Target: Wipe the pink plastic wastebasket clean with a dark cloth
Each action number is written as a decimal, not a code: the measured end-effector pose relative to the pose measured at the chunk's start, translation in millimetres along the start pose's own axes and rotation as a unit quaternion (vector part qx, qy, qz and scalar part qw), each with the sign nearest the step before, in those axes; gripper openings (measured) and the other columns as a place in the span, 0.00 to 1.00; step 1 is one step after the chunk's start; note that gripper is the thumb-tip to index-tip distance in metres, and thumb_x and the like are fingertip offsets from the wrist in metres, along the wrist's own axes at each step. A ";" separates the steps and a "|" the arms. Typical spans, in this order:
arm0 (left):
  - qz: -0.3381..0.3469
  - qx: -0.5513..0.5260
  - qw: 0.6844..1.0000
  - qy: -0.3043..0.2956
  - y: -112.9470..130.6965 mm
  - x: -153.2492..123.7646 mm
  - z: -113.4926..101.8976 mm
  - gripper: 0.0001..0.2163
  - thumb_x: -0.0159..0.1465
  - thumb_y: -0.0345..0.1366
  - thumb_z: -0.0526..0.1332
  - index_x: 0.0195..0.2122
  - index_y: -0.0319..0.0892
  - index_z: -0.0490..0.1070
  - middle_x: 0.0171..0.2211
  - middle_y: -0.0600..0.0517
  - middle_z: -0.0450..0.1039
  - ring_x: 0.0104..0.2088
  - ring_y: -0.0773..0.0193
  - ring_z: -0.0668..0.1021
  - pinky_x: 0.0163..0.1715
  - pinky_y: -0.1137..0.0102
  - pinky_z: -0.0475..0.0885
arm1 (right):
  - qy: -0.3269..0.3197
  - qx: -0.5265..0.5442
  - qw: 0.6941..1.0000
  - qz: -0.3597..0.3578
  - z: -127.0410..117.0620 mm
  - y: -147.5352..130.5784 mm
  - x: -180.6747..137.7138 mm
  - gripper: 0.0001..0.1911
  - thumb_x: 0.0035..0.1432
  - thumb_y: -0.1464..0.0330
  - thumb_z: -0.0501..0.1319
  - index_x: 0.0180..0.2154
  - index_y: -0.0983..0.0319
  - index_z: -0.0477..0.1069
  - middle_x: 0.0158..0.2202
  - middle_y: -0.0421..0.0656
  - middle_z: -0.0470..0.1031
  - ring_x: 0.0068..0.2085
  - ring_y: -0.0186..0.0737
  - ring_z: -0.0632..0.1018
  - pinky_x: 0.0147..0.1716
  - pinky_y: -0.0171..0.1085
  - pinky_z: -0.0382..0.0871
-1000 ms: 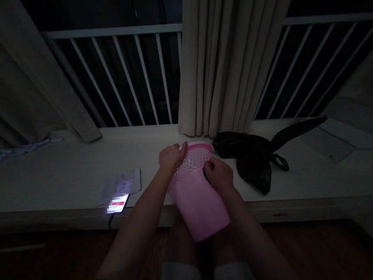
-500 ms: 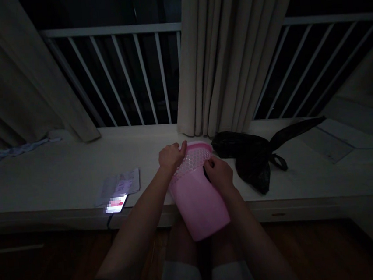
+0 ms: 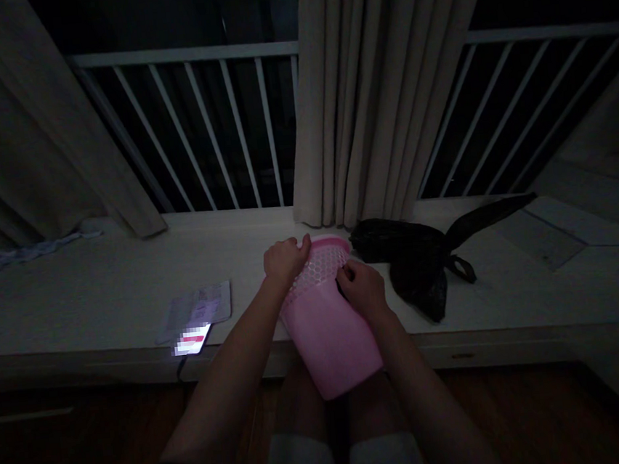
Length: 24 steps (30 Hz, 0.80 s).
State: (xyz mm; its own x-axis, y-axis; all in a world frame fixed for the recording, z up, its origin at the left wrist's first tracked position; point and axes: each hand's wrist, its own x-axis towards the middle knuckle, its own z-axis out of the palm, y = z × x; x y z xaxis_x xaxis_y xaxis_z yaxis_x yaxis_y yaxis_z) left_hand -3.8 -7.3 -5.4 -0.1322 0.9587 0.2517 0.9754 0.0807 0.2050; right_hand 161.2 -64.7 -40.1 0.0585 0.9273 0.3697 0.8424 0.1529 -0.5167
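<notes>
A pink plastic wastebasket (image 3: 334, 339) with a honeycomb mesh band lies tilted across the ledge's front edge and over my thighs. Its rim points away from me, its base toward me. My left hand (image 3: 286, 260) is closed on the far left side of it, at the rim, thumb up. Against its right side, near the mesh, my right hand (image 3: 365, 286) is closed in a pinch. Something small and black shows by those fingers, too dark to name. To the right of the wastebasket lies a black plastic bag (image 3: 414, 266) with knotted, loose ends.
The pale ledge (image 3: 254, 230) runs under the window. A lit phone (image 3: 193, 339) with a cable lies by a paper sheet (image 3: 201, 304) at left. Curtains (image 3: 347, 112) hang before the white railing (image 3: 183, 54). A pale box-like shape (image 3: 572, 228) stands at right.
The view has shifted very slightly. Both hands keep their places on the wastebasket, with no clear movement.
</notes>
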 end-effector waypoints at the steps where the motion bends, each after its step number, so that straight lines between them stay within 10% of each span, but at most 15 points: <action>1: -0.002 0.001 1.000 0.001 0.1 0.0 0.1 0.35 0.66 0.57 0.37 0.42 0.37 0.78 0.37 0.37 0.78 0.41 0.49 0.80 0.40 0.61 0.71 | -0.003 0.003 0.999 -0.032 0.1 0.0 -0.8 0.12 0.56 0.64 0.55 0.22 0.60 0.66 0.23 0.38 0.68 0.26 0.33 0.65 0.27 0.34 0.50; 6: -0.001 0.000 1.000 0.008 -0.3 -0.4 1.0 0.35 0.67 0.57 0.37 0.42 0.38 0.78 0.38 0.37 0.78 0.41 0.48 0.79 0.40 0.61 0.71 | -0.011 0.021 0.994 -0.103 1.4 -0.3 -1.8 0.12 0.54 0.64 0.57 0.21 0.60 0.65 0.23 0.37 0.68 0.27 0.33 0.67 0.29 0.33 0.54; 16: -0.003 -0.005 1.000 -0.005 7.7 1.2 -0.9 0.34 0.66 0.57 0.39 0.42 0.37 0.78 0.38 0.37 0.78 0.41 0.48 0.79 0.40 0.60 0.71 | -0.009 0.029 0.992 0.124 -2.0 7.3 7.9 0.14 0.56 0.62 0.53 0.21 0.59 0.65 0.22 0.37 0.66 0.25 0.34 0.63 0.25 0.34 0.47; 24: -0.002 0.008 1.000 0.003 14.2 1.8 -1.7 0.33 0.67 0.56 0.39 0.42 0.37 0.78 0.37 0.38 0.78 0.40 0.49 0.79 0.39 0.61 0.70 | 0.000 0.058 0.998 -0.033 -0.3 11.6 5.5 0.14 0.54 0.62 0.54 0.20 0.60 0.59 0.20 0.36 0.63 0.25 0.33 0.64 0.27 0.34 0.49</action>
State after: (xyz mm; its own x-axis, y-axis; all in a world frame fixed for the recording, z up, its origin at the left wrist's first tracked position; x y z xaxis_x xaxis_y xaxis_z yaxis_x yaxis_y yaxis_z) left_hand 9.5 -4.9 -0.4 -0.1374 0.9567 0.2566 0.9776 0.0893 0.1905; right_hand 171.5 -57.9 -43.8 0.0048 0.9143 0.4050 0.7772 0.2514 -0.5768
